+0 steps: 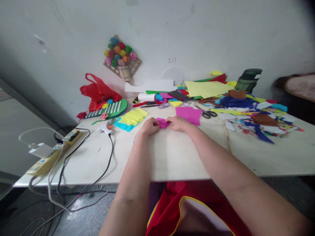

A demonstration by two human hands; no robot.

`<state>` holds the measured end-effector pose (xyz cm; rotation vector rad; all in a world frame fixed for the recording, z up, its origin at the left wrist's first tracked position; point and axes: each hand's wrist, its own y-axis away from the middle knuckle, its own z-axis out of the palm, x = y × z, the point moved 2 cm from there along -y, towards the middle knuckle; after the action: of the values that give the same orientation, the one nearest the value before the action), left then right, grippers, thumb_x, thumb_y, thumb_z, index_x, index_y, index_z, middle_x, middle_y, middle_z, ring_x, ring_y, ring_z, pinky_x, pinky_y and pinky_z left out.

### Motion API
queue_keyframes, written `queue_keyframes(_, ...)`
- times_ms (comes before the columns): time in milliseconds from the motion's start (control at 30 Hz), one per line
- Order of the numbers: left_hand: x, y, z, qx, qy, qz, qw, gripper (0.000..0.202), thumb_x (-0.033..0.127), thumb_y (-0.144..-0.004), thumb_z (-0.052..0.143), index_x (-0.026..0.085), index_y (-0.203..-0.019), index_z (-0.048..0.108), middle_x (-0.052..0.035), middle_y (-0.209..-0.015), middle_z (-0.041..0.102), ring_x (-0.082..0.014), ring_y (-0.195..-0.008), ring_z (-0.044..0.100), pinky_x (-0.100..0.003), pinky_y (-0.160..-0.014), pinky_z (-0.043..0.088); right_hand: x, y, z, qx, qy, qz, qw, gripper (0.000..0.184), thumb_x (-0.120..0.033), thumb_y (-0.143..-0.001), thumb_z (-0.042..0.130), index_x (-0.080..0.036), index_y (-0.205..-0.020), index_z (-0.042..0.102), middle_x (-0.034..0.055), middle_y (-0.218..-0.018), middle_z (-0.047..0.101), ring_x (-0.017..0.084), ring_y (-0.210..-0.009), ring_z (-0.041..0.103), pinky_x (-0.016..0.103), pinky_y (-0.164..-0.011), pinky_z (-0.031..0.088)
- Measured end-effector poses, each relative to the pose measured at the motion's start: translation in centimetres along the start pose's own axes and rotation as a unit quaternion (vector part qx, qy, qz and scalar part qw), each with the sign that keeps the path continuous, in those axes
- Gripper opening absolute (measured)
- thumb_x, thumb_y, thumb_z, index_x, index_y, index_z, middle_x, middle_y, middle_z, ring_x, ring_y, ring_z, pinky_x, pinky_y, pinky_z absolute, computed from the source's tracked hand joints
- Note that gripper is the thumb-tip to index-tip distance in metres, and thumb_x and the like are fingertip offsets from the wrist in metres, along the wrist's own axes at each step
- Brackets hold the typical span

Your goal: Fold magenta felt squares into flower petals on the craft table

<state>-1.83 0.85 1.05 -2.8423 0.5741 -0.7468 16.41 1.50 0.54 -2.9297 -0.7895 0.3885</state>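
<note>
A small magenta piece of crepe paper (162, 123) is stretched between my two hands, low over the white table. My left hand (149, 126) pinches its left end with thumb and fingertips. The right end sits in the closed fingers of my right hand (179, 124). Just behind my right hand lies a larger magenta paper sheet (190, 114). To the left of my left hand, yellow paper sheets (133, 115) overlap blue ones (120, 125). Black-handled scissors (208, 114) rest right of the magenta sheet.
A hot glue gun (107, 127) and a power strip (55, 152) with trailing cords occupy the left side. Paper scraps (263, 123) heap up on the right, near a green bottle (248, 80). A red plastic bag (98, 90) stands behind left. A thin stick (227, 137) lies right.
</note>
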Motion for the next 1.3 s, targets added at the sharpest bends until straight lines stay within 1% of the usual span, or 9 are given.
queue_keyframes(167,-0.4,-0.1,0.1,-0.003,0.020,-0.014,1.000,0.014,0.020,-0.066,0.057,0.017,-0.076,0.066,-0.0032,-0.085,0.065,-0.0154,-0.080,0.058,-0.026,-0.080,0.047,0.0,-0.3,0.4,0.016,0.003,-0.020,1.000,0.039,-0.023,-0.078,0.053,-0.024,-0.117,0.060,0.0033,-0.110,0.067,0.019,-0.099,0.061,0.025,-0.083,0.044)
queue_keyframes(300,-0.6,-0.2,0.2,0.000,0.028,-0.015,1.000,0.013,0.021,-0.066,0.057,0.017,-0.074,0.066,-0.0028,-0.083,0.065,-0.0153,-0.078,0.058,-0.026,-0.079,0.047,-0.4,-0.2,0.2,0.005,0.030,-0.034,0.999,0.032,-0.030,-0.082,0.051,-0.026,-0.110,0.065,0.0015,-0.105,0.069,0.019,-0.096,0.062,0.025,-0.081,0.044)
queue_keyframes(533,-0.9,-0.2,0.3,0.002,0.063,-0.019,0.998,0.011,0.022,-0.065,0.056,0.017,-0.071,0.064,-0.0022,-0.081,0.064,-0.0145,-0.076,0.057,-0.025,-0.076,0.045,-1.0,-0.1,0.1,-0.001,0.082,-0.039,0.996,0.036,-0.022,-0.082,0.048,-0.026,-0.115,0.061,0.0042,-0.108,0.067,0.020,-0.097,0.062,0.026,-0.081,0.043)
queue_keyframes(700,-0.7,0.0,0.1,0.003,0.101,-0.050,0.994,0.012,0.022,-0.065,0.056,0.017,-0.073,0.063,-0.0015,-0.080,0.064,-0.0139,-0.074,0.057,-0.025,-0.071,0.045,-1.2,0.1,0.1,0.009,0.099,-0.031,0.995,0.044,-0.024,-0.083,0.047,-0.019,-0.127,0.049,0.0099,-0.109,0.066,0.022,-0.096,0.061,0.027,-0.079,0.043)
queue_keyframes(800,-0.6,0.0,0.0,-0.002,0.107,-0.065,0.992,0.012,0.022,-0.065,0.057,0.017,-0.073,0.064,-0.0014,-0.079,0.064,-0.0141,-0.073,0.057,-0.025,-0.070,0.045,-1.3,-0.1,0.2,0.016,0.113,-0.023,0.993,0.040,-0.026,-0.085,0.044,-0.015,-0.124,0.048,0.0127,-0.104,0.067,0.024,-0.092,0.063,0.029,-0.074,0.043)
queue_keyframes(900,-0.8,0.0,0.1,0.002,0.110,-0.064,0.992,0.012,0.023,-0.065,0.057,0.017,-0.073,0.064,-0.0011,-0.079,0.065,-0.0141,-0.074,0.058,-0.025,-0.071,0.045,-1.4,-0.3,0.5,0.017,0.132,-0.011,0.991,0.034,-0.026,-0.088,0.040,-0.016,-0.117,0.052,0.0129,-0.097,0.068,0.025,-0.088,0.064,0.030,-0.070,0.043)
queue_keyframes(967,-1.0,0.0,0.3,0.004,0.118,-0.056,0.991,0.015,0.029,-0.065,0.060,0.017,-0.074,0.064,-0.0009,-0.080,0.065,-0.0141,-0.074,0.058,-0.025,-0.071,0.045,-1.3,-0.5,0.6,0.016,0.136,-0.002,0.991,0.032,-0.028,-0.090,0.037,-0.018,-0.113,0.056,0.0125,-0.096,0.068,0.024,-0.088,0.064,0.029,-0.069,0.042)
queue_keyframes(1100,-1.6,-0.1,0.7,0.002,0.107,-0.036,0.994,0.033,0.043,-0.059,0.068,0.018,-0.080,0.063,-0.0009,-0.081,0.065,-0.0150,-0.073,0.057,-0.026,-0.071,0.046,-1.1,-0.7,0.8,0.019,0.123,0.006,0.992,0.033,-0.033,-0.091,0.036,-0.021,-0.109,0.061,0.0112,-0.098,0.069,0.023,-0.089,0.063,0.028,-0.070,0.042)
queue_keyframes(1300,-1.8,-0.2,0.7,0.013,0.100,-0.015,0.995,0.010,0.023,-0.065,0.061,0.017,-0.073,0.064,-0.0020,-0.082,0.065,-0.0133,-0.075,0.058,-0.025,-0.074,0.046,-0.5,-0.8,1.0,0.039,0.074,-0.005,0.997,0.028,-0.034,-0.087,0.046,-0.023,-0.101,0.067,0.0068,-0.097,0.070,0.021,-0.090,0.063,0.028,-0.074,0.043)
